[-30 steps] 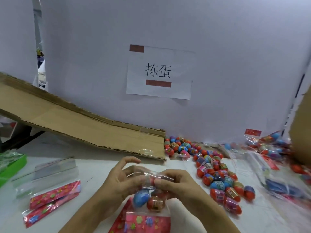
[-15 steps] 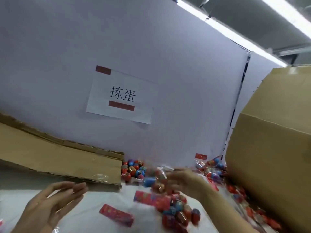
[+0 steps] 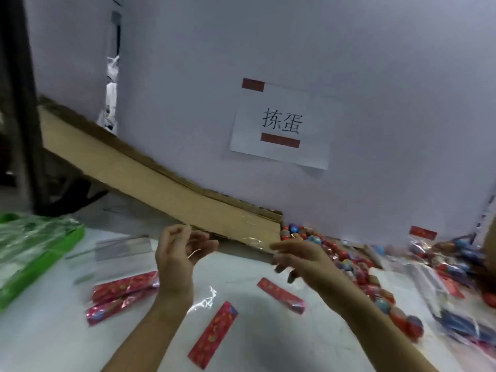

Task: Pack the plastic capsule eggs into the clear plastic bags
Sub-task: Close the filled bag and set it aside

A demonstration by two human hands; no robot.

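The filled bag that the right hand point(image 3: 300, 260) was carrying half a second ago is gone from it; both hands are now hovering empty over the white bench point(image 3: 268, 334), fingers loosely apart. The left hand point(image 3: 178, 253) is cupping upward. Loose capsule eggs point(image 3: 349, 267) are lying in a strip along the bench's right side, beside packed bags point(image 3: 440, 253). Empty clear bags with red headers point(image 3: 122, 294) are lying flat at left, one point(image 3: 213, 334) between the forearms
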